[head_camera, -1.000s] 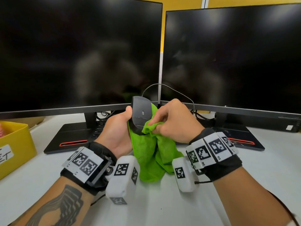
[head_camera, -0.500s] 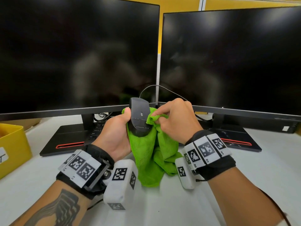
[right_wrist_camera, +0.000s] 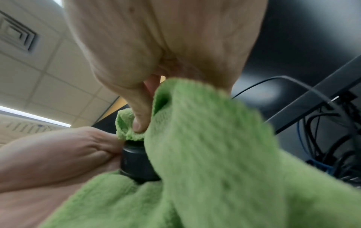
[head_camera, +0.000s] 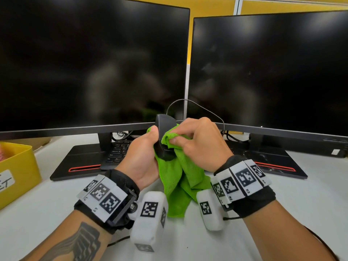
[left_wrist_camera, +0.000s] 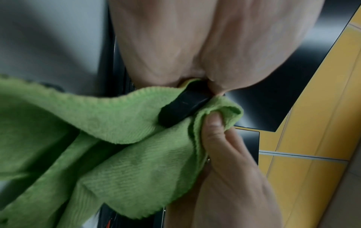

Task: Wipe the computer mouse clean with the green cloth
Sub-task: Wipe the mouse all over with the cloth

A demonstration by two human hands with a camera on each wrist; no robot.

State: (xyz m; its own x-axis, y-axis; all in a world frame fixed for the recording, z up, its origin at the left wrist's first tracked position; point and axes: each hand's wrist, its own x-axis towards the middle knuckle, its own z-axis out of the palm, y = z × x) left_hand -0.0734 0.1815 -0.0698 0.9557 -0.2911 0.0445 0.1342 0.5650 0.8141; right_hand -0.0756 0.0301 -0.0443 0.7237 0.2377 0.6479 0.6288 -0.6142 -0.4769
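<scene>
I log the computer mouse [head_camera: 164, 137], black, held upright above the worktop [head_camera: 282, 208] in my left hand [head_camera: 140, 159], fingers curled round it. My right hand [head_camera: 199, 142] pinches the green cloth [head_camera: 178, 178] against its right side.

Overall light: even, bright indoor light is seen in the head view; only soft shadows are cast on the white desk [head_camera: 282, 213]
Source: a lit ceiling strip [right_wrist_camera: 35, 115] is shown in the right wrist view
Glare: dim, smeared reflections are carried by the left monitor [head_camera: 90, 63] and the right monitor [head_camera: 273, 68]
Distortion: monitor edges are bowed towards the head view's borders
Blur: the green cloth [right_wrist_camera: 224, 154] is smeared and out of focus; the palm [left_wrist_camera: 175, 38] is softened at close range
</scene>
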